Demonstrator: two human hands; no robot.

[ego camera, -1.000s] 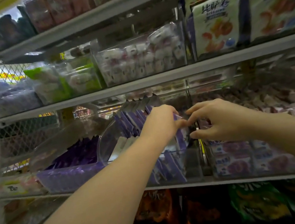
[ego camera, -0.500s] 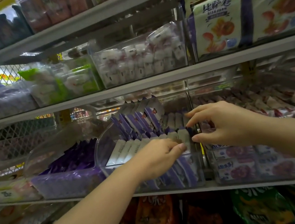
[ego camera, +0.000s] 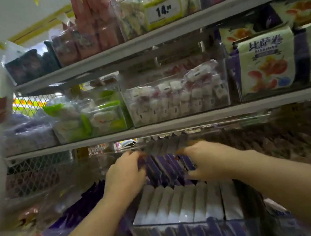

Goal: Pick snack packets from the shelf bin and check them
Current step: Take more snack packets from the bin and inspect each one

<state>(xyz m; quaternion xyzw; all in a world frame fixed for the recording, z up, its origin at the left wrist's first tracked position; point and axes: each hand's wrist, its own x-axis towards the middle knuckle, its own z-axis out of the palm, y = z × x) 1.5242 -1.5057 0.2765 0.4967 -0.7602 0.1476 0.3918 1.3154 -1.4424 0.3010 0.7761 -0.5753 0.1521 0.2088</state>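
1. Head view: I see the left hand point(ego camera: 125, 174), fingers curled on the left end of the purple packets point(ego camera: 165, 165) standing in the clear bin point(ego camera: 187, 233).
2. The right hand point(ego camera: 202, 161) pinches their right end, behind the bin's white packets point(ego camera: 182, 204).

Purple packets point(ego camera: 165, 168) in the bin point(ego camera: 165, 224) there, slick plastic film with a soft sheen and crimped saw-tooth tops. In front of them sit the white packets point(ego camera: 182, 204), smoother and duller, almost satin, all behind a clear, glossy plastic wall. The shelf point(ego camera: 171, 124) above is painted metal, pale grey and matt, with thin wire mesh point(ego camera: 38, 170) off to the left, and higher up there's a transparent hard-plastic tub point(ego camera: 178, 112) catching glare, printed bags point(ego camera: 266, 62) in shiny film, and a price tag point(ego camera: 163, 10) that looks like flat, matt paper.
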